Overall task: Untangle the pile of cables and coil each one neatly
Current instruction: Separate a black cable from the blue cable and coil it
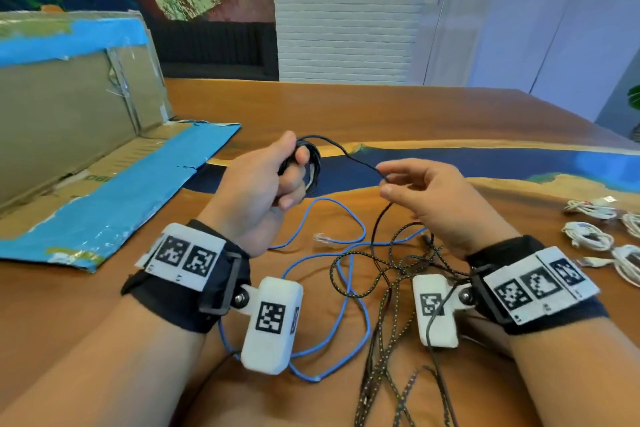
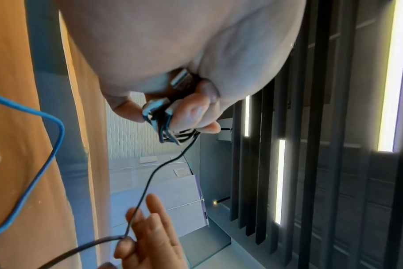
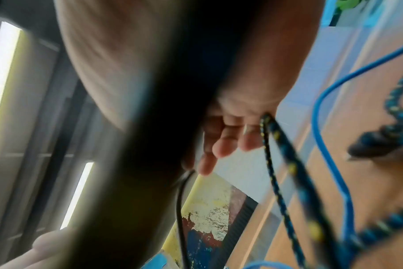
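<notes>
Cables sat in a loose tangle on the orange-brown wooden table, directly in front of the person. Thin black cable: partly wound into a small coil, coil held up off the table in the left hand, fingers and thumb curled round it. Left wrist view showed a metal USB-style plug tucked in with the wraps against the palm. Free run of that cable went from the coil across to the right hand, pinched between thumb and index fingertip, other fingers loosely spread. Below the pinch it dropped back into the tangle.

Still on the table:
- thin blue network cable in wide loops, clear plastic plug lying between the two hands
- black braided cord with yellow flecks, looped over the blue one and running toward the near edge, passing under the right wrist

Right wrist view was blurred; cord and blue cable visible, grip detail not readable there.

Far right: several white cables already bundled, well apart from the tangle. Left: flattened cardboard box with blue tape, lying on the table.
</notes>
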A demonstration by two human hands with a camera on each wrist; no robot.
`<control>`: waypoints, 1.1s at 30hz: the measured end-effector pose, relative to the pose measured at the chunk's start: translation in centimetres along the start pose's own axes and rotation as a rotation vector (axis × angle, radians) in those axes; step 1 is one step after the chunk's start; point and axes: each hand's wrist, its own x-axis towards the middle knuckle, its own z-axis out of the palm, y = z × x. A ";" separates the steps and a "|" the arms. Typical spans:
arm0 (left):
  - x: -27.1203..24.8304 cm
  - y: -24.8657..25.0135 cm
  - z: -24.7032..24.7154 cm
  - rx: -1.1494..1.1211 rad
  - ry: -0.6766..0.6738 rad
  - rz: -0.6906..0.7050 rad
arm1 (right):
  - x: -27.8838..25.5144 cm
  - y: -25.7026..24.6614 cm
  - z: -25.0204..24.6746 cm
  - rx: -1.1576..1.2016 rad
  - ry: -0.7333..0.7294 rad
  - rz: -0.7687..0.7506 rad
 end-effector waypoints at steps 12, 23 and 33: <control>0.4 -1.1 0.1 0.071 0.056 0.003 | -4.4 -5.1 0.0 -0.626 -0.894 0.009; 0.3 -0.7 0.2 0.082 0.060 0.032 | -4.9 -4.8 1.8 -1.036 -0.995 -0.094; 0.2 0.0 -0.3 0.169 0.080 0.106 | 4.5 -3.7 -0.5 -0.987 -0.512 -0.047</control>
